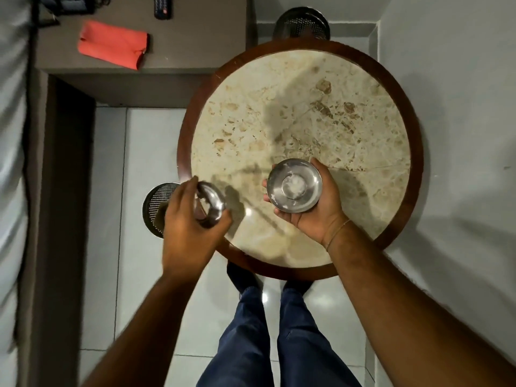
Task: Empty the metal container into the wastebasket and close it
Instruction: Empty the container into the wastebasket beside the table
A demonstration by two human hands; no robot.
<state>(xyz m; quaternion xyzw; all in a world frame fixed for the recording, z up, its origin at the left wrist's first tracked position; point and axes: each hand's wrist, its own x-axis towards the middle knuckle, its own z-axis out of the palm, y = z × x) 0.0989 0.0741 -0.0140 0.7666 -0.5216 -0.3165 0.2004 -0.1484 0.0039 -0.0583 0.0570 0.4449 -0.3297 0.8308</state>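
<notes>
My left hand grips a round metal container, tilted on its side, with white residue at its mouth. It hangs over the left edge of the round table, right beside a black mesh wastebasket on the floor. My right hand holds the metal lid flat in the palm, inner side up, smeared with white residue, above the table's near part.
A second black mesh basket stands beyond the table's far edge. A grey desk at the upper left carries an orange cloth and a remote. A bed edge runs along the left. My legs are under the table's near edge.
</notes>
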